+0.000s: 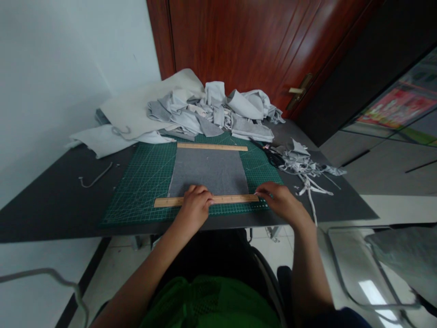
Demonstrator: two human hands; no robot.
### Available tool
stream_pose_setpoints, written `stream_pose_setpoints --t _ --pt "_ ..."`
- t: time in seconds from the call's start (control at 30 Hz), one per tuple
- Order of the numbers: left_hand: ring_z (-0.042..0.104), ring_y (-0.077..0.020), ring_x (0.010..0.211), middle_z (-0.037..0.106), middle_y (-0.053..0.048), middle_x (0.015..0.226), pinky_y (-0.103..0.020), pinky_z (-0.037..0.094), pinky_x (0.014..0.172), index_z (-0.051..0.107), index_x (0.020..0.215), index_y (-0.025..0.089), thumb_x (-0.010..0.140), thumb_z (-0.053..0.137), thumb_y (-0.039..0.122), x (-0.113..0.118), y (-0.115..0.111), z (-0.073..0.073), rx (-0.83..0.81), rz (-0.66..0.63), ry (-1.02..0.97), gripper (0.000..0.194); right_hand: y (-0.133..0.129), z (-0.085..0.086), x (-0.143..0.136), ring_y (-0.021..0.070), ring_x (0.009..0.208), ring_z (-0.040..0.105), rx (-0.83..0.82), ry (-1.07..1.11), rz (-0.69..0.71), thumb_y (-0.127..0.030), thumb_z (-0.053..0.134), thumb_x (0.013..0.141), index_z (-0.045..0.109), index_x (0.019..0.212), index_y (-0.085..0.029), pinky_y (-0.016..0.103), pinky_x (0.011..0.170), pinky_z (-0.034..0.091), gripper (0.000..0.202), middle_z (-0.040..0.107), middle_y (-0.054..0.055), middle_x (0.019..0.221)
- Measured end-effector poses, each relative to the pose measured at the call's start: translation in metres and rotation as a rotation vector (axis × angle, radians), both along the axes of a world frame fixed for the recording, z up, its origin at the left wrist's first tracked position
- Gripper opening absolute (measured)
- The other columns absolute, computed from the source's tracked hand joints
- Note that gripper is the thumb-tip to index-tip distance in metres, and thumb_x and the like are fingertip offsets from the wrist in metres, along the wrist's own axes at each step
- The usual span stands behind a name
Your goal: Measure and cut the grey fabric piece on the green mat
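A grey fabric piece (209, 171) lies flat on the green cutting mat (136, 182). Along its near edge runs a wooden ruler (232, 199), and my left hand (198, 199) is closed on the middle of it, pressing down. At the ruler's right end, my right hand (275, 196) has its fingers pinched together by the fabric's near right corner; whatever is between the fingertips is too small to make out. A second wooden ruler (212, 146) lies across the fabric's far edge, with no hand on it.
Crumpled grey and white fabric (211, 111) is heaped at the back beside a cream sheet (146, 107). Black-handled scissors (273, 157) and fabric scraps (298, 157) lie to the right. One loose strip (97, 176) rests at left. A metal-framed chair (358, 273) stands at lower right.
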State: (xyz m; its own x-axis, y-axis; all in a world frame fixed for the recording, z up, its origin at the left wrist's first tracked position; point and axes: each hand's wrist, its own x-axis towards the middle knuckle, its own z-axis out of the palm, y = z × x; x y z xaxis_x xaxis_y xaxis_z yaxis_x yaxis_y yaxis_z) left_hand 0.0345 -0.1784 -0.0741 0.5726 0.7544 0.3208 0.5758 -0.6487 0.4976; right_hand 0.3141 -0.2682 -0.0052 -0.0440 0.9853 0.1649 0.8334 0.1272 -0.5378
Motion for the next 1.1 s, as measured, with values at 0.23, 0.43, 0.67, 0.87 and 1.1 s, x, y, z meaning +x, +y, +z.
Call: stream_pose_setpoints --t 0.23,0.43,0.67,0.87,1.1 --pt "0.056 -0.0250 0.096 0.067 -0.005 0.095 -0.040 0.045 0.087 0.071 0.084 0.019 0.094 0.062 0.014 0.001 0.000 -0.002 -0.023 0.001 0.018 0.014 -0.002 -0.014 -0.011 0.0238 0.089 0.069 -0.024 -0.089 0.078 -0.021 0.052 0.100 0.068 0.093 -0.024 0.036 0.080 0.049 0.018 0.074 0.006 0.094" --pt "0.055 -0.0253 0.096 0.067 -0.006 0.094 -0.040 0.043 0.087 0.070 0.082 0.018 0.093 0.061 0.013 0.002 0.000 -0.003 -0.032 0.005 0.023 0.015 -0.010 -0.024 0.005 0.0266 0.086 0.068 0.248 -0.088 -0.207 -0.028 0.053 0.100 0.061 0.097 -0.024 0.037 0.077 0.048 0.010 0.071 0.008 0.091" --pt "0.054 -0.0257 0.097 0.067 -0.006 0.094 -0.039 0.043 0.084 0.072 0.084 0.018 0.093 0.063 0.013 0.001 -0.001 0.000 -0.024 0.010 0.036 0.013 -0.005 -0.040 0.010 0.0248 0.084 0.067 0.110 -0.015 -0.105 -0.023 0.052 0.100 0.060 0.094 -0.025 0.034 0.076 0.047 0.010 0.069 0.005 0.089" --pt "0.053 -0.0246 0.095 0.067 -0.005 0.093 -0.038 0.042 0.083 0.072 0.084 0.018 0.093 0.063 0.012 0.002 -0.001 -0.001 -0.004 0.017 0.023 0.014 0.001 -0.053 0.013 0.0230 0.085 0.064 0.057 -0.001 0.023 -0.021 0.055 0.100 0.061 0.092 -0.025 0.035 0.078 0.049 0.011 0.065 0.004 0.092" --pt "0.053 -0.0238 0.094 0.067 -0.004 0.093 -0.038 0.042 0.084 0.071 0.083 0.018 0.093 0.062 0.013 0.001 0.001 -0.003 0.016 0.000 0.018 0.014 0.002 -0.056 0.020 0.0243 0.102 0.062 0.067 0.091 0.178 -0.010 0.054 0.096 0.059 0.092 -0.026 0.041 0.093 0.049 0.017 0.063 0.006 0.105"
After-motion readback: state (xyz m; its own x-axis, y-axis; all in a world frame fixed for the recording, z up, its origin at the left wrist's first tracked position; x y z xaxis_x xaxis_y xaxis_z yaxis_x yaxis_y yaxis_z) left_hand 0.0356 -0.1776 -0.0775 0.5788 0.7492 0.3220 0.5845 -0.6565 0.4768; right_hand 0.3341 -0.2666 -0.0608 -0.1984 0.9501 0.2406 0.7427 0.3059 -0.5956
